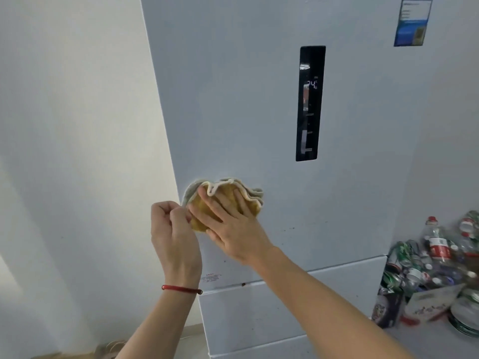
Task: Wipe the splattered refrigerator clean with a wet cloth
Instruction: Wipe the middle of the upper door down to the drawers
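The pale grey refrigerator point(246, 112) fills the middle of the head view, with small dark specks low on its upper door. A yellow cloth point(228, 195) with a cream, wavy edge lies flat against the door near its left edge. My right hand point(230, 224) presses the cloth to the door with fingers spread straight. My left hand point(173, 231), with a red string on its wrist, has curled fingers and pinches the cloth's left edge.
A black display panel point(310, 103) runs down the door above the cloth. A blue label point(412, 20) sits at the top right. Plastic bottles and crushed cans point(430, 268) are piled at the right. A white wall point(77, 151) stands left. Drawer fronts point(272, 307) lie below.
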A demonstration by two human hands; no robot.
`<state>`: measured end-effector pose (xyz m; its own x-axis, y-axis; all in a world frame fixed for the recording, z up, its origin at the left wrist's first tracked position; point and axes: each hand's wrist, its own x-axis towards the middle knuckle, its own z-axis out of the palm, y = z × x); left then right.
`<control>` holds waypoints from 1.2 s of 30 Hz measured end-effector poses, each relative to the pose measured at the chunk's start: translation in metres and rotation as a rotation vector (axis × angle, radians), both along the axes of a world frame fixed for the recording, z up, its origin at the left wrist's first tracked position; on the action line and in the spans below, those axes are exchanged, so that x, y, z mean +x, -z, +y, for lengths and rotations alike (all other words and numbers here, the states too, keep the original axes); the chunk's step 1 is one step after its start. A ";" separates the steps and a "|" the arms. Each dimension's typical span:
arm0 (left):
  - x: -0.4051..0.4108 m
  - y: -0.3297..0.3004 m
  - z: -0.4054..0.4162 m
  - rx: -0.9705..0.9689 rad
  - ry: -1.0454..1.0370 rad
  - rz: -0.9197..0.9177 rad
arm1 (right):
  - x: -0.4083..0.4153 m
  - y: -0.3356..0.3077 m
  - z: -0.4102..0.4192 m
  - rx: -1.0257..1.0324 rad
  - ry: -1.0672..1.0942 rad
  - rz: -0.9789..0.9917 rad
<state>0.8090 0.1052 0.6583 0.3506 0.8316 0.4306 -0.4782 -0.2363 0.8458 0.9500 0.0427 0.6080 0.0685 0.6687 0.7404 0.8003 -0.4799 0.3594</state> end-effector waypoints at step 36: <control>0.044 0.062 -0.039 1.008 -0.238 0.523 | 0.100 0.069 -0.151 0.949 0.384 0.856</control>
